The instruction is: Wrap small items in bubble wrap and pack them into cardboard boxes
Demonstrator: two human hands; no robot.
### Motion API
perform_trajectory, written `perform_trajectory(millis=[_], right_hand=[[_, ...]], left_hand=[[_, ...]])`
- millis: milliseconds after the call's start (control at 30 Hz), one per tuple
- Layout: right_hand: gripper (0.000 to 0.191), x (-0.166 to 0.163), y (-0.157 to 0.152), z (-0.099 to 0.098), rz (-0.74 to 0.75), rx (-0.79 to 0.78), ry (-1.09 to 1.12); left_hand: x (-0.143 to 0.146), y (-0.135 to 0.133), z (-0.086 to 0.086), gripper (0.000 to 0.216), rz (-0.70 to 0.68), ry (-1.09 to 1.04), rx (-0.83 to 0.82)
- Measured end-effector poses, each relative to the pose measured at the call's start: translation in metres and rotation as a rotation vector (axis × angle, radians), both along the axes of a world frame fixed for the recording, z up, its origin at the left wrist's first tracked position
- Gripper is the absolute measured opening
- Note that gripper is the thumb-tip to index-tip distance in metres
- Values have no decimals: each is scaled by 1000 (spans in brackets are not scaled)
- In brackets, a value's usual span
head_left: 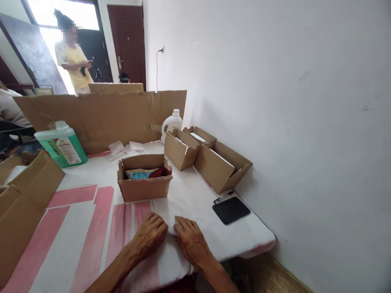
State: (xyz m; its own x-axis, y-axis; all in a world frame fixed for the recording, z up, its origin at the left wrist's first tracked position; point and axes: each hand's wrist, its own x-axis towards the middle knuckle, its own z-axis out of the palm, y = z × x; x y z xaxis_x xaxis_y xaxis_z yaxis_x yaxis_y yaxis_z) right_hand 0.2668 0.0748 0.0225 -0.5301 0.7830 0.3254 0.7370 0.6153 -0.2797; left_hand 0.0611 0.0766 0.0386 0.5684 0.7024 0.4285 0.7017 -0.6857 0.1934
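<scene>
My left hand point(152, 230) rests low on the table near its front edge, its fingers curled in. Close beside it on the right, my right hand point(190, 236) is also closed, fingers bent down towards the cloth. Whatever the fingers hold, if anything, is hidden; a pale patch between the hands cannot be told from the white cloth. Just beyond both hands stands an open cardboard box point(146, 190), with a blue packet point(139, 175) and a dark red packet point(161, 172) inside. A flat black pad point(231, 210) lies to the right of my right hand.
Several open cardboard boxes stand at the right point(214, 167) and left point(29, 203). Behind are a green liquid jug point(71, 148), a white jug point(172, 123), white pieces point(116, 149) and a cardboard panel point(122, 118). A person point(75, 61) stands beyond; a wall borders the right.
</scene>
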Motion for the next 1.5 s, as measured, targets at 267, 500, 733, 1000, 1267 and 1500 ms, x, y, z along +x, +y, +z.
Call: perform_trajectory(millis=[267, 500, 733, 1000, 1267, 1500], right_hand=[[9, 29, 38, 131, -180, 33, 541], [15, -40, 121, 189, 19, 435, 324], [14, -122, 170, 168, 378, 300, -411], [18, -156, 185, 158, 427, 34, -496], [31, -147, 193, 159, 567, -320, -264], [24, -64, 166, 200, 218, -299, 440]], left_hand=[[-41, 17, 88, 61, 353, -230, 346], [-72, 44, 84, 47, 386, -203, 416], [-73, 37, 71, 41, 328, -285, 410], [-72, 40, 72, 39, 313, -330, 399], [-76, 30, 80, 56, 496, -523, 398], [-106, 38, 60, 54, 776, -930, 16]])
